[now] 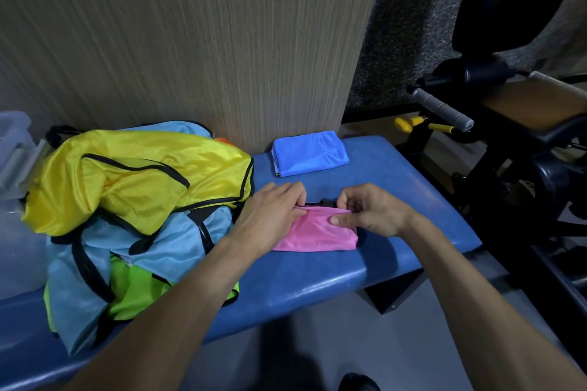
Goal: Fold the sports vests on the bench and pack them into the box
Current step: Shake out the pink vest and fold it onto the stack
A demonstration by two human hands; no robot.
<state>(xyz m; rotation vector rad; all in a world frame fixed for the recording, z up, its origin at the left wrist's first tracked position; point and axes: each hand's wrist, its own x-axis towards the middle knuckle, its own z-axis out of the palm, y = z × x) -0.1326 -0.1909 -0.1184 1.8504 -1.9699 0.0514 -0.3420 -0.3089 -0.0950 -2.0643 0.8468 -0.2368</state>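
Hands: left hand (pixel 270 213) lies on the left part of the pink vest (pixel 317 236), fingers reaching to its far edge and curled there as if pinching it; right hand (pixel 365 211) pinches the far right edge between thumb and fingers.
Step in hand: judged to be the last fold or tidying of the pink vest.
Method advised: hold both far corners level, tuck the black trim inside, press the fold flat with the palm before lifting, so the thin cloth does not spring open.
Pink vest: small folded packet, thin shiny mesh, black trim showing at the far edge; lies on the surface (pixel 397 187) near its front, between the hands.
Blue vest (pixel 309 152): folded, neat, against the wall, just beyond the pink one, apart from it.
Pile (pixel 136 200): unfolded vests to the left, yellow on top, pale blue and green beneath, black-trimmed.
Box (pixel 14 143): clear plastic, far left edge, partly seen; contents cannot be told.
Progress: judged early; most vests unfolded, none seen packed.
Risk: slippery cloth may unfold in transfer.
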